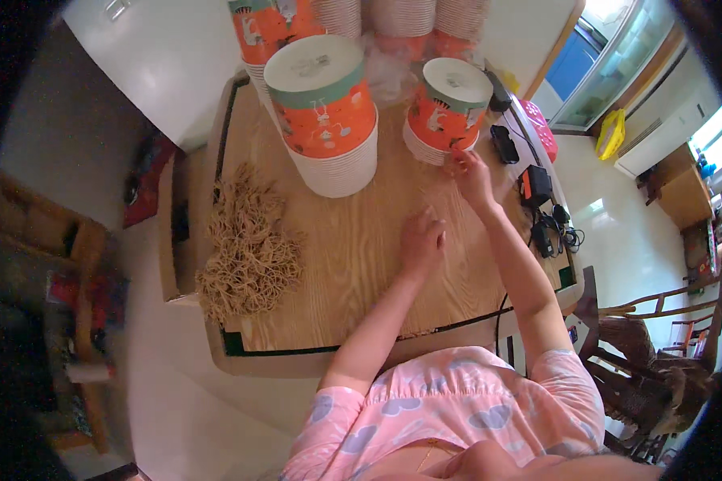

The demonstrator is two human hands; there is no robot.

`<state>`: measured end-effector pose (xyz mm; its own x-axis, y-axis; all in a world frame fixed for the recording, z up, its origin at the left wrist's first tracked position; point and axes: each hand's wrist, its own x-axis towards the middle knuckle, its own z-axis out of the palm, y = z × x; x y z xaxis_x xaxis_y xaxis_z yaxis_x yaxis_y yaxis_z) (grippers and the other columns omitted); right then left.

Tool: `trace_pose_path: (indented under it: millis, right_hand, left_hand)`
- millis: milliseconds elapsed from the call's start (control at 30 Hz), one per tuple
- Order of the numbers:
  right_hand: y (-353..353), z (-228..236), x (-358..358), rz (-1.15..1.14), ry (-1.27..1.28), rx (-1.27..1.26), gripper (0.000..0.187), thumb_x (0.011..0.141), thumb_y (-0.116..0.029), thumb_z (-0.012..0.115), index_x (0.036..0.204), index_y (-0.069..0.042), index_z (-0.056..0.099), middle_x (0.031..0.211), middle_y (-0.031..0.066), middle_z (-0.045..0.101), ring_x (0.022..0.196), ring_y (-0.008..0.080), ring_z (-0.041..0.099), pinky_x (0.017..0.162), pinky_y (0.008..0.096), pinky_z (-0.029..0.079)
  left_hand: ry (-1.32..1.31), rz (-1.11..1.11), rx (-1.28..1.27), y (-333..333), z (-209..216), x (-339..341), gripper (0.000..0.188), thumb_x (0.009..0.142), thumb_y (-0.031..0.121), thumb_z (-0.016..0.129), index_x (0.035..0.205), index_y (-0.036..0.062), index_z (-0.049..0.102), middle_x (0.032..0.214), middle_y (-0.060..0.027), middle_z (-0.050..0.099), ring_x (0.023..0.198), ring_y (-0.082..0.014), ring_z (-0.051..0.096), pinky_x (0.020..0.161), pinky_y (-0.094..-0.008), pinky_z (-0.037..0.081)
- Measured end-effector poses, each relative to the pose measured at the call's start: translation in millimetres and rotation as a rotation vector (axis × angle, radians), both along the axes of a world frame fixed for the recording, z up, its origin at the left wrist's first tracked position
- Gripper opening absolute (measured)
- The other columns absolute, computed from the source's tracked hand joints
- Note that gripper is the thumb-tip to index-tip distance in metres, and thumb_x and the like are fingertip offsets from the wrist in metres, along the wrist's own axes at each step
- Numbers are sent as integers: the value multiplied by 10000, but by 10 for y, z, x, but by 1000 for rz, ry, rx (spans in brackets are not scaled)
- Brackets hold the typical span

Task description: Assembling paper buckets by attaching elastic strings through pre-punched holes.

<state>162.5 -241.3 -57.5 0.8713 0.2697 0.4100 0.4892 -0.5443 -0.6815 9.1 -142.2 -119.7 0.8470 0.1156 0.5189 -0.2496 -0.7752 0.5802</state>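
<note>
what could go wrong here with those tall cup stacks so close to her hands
1. The right hand is at the base of the smaller orange cup stack; a sideways nudge could tip the stack toward the black devices near the table edge.
2. The left hand rests on the wooden table just in front of the larger lidded cup stack; reaching past it might knock it.
3. The pile of tan rubber bands lies at the table's left edge and could spill off.
</note>
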Motion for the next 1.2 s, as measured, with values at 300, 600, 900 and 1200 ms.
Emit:
trace_pose_path:
  millis: [300,600,900,1200]
  right_hand:
    - [-17,583,-13,-138,-547,-153,175,832,-62,585,1005,-44,596,1011,124,576,939,284,557,818,374,445]
    - [273,1118,331,-9,-591,-644,454,845,-185,566,1287,-268,503,1315,68,487,1225,256,445,1052,471,295]
    - [-6,1196,499,208,-594,-515,411,838,-27,529,1236,-127,550,1244,115,544,1172,305,485,993,412,370]
    - [-270,235,84,-97,-412,15,325,771,-68,690,1051,-42,526,1042,103,532,960,259,524,866,354,423]
  left_hand:
    - [93,-6,-75,22,243,-31,168,755,114,645,916,66,649,1219,-140,522,1154,-319,457,967,-442,370]
    - [148,1,-222,105,241,602,275,793,76,561,1063,29,590,1159,-165,548,1102,-343,498,954,-413,417]
    - [-133,86,99,277,15,1070,351,831,112,487,1171,46,540,1228,-202,494,1142,-355,465,955,-459,399]
    - [-38,-45,113,248,68,1125,463,827,160,503,1289,184,474,1232,-179,462,1163,-381,427,964,-533,365]
